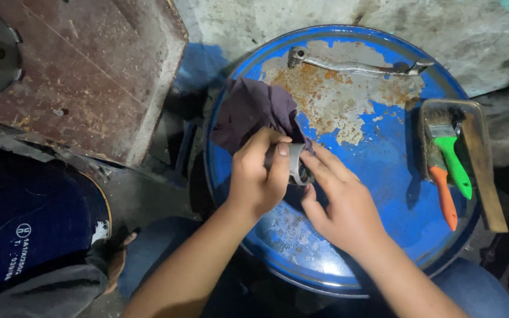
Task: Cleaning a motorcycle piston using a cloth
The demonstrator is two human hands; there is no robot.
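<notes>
Fingers of the left hand wrap a small metal ring; right hand pinches the purple rag against it. Best to grip firmly and turn the ring while wiping over the blue drum.

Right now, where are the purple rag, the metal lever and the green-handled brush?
purple rag [248, 112]: head view, middle of the cloth.
metal lever [354, 66]: head view, mid-shaft.
green-handled brush [455, 162]: head view, on its handle.

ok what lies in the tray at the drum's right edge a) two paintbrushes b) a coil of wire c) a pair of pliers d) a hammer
a: the tray holds two paintbrushes, one with a green handle and one with an orange handle.
</notes>
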